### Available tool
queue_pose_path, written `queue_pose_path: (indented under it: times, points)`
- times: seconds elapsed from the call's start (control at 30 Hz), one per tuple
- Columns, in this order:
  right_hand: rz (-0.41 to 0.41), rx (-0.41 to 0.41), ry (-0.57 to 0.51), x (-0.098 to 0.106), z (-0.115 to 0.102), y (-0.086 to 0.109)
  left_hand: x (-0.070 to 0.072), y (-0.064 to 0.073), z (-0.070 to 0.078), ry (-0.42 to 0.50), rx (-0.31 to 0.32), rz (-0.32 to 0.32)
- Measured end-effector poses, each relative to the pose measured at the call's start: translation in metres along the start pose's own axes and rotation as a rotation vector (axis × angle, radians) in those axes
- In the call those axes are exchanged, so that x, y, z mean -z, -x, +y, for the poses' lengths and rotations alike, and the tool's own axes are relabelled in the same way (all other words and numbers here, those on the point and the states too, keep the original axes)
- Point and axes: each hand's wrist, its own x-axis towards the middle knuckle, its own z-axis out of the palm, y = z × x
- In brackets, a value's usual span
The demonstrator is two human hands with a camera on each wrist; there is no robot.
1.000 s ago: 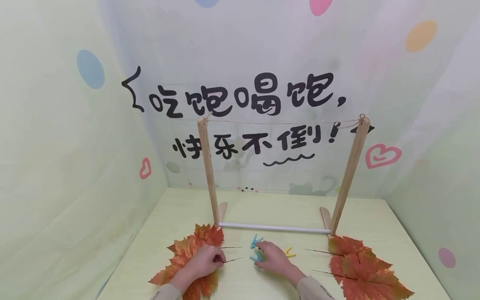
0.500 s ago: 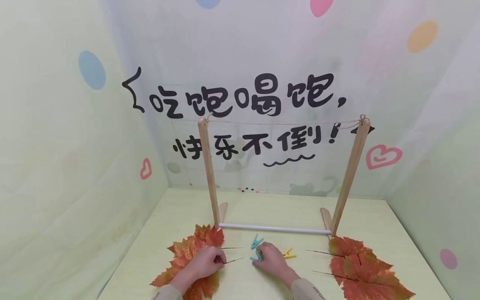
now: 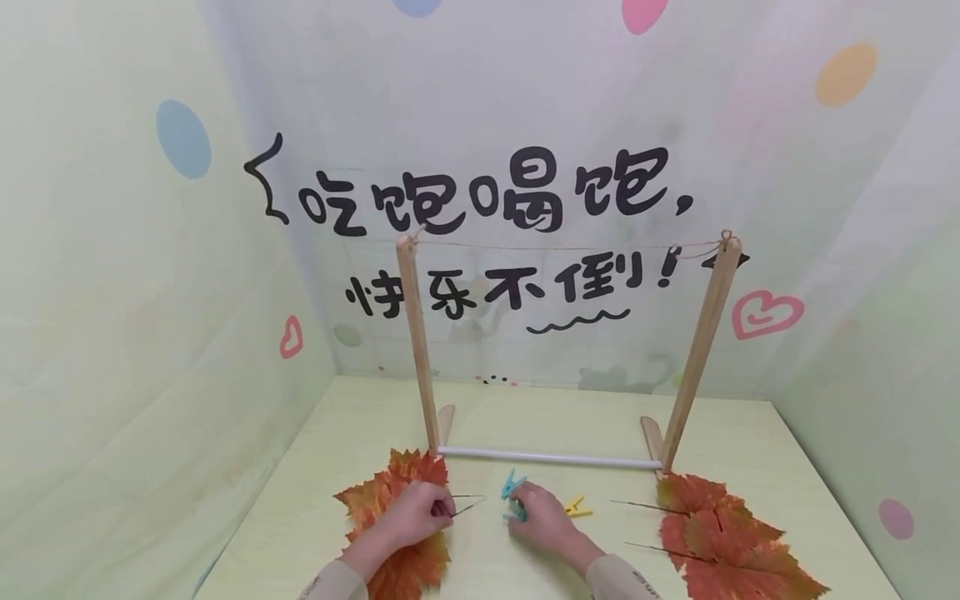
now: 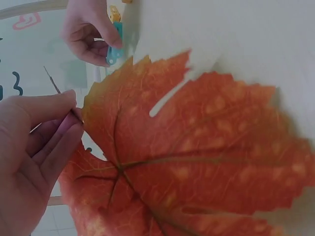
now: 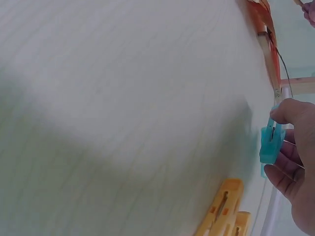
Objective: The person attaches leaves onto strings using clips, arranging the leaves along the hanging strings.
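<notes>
My left hand (image 3: 420, 512) pinches the thin stem (image 4: 53, 82) of an orange-red artificial maple leaf (image 4: 206, 132) between thumb and fingers. The leaf spreads below and to the right of the fingers in the left wrist view. At the middle of the table, my right hand (image 3: 543, 521) grips a small blue clothespin (image 5: 270, 146) between thumb and fingers. Just beyond it lies another blue clothespin (image 3: 512, 483). Yellow clothespins (image 5: 222, 209) lie beside the right hand. In the head view, the left hand and forearm hide part of the leaf.
A wooden frame (image 3: 702, 350) stands behind the hands, with a thin string (image 3: 540, 247) tied between its post tops and a white rod (image 3: 547, 456) low across it. More maple leaves (image 3: 735, 537) lie at the right, stems pointing inward. Another leaf (image 3: 420, 468) lies at the left.
My left hand has risen slightly with the leaf, which has shifted right. My right fingers have closed around the near blue clothespin, and that hand has moved slightly away from me.
</notes>
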Motion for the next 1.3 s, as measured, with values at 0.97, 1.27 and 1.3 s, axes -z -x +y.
queue_pose_path:
  times: [0.97,1.27,1.3]
  points:
    - [0.000,0.187,-0.137,0.114,-0.028,-0.020,0.049,-0.016,0.029,0.020,0.053,0.192]
    - [0.050,0.217,-0.144,0.144,-0.029,-0.031,0.057,-0.027,0.034,0.022,0.064,0.295]
    - [0.061,0.224,-0.144,0.147,-0.029,-0.032,0.057,-0.029,0.035,0.030,0.061,0.302]
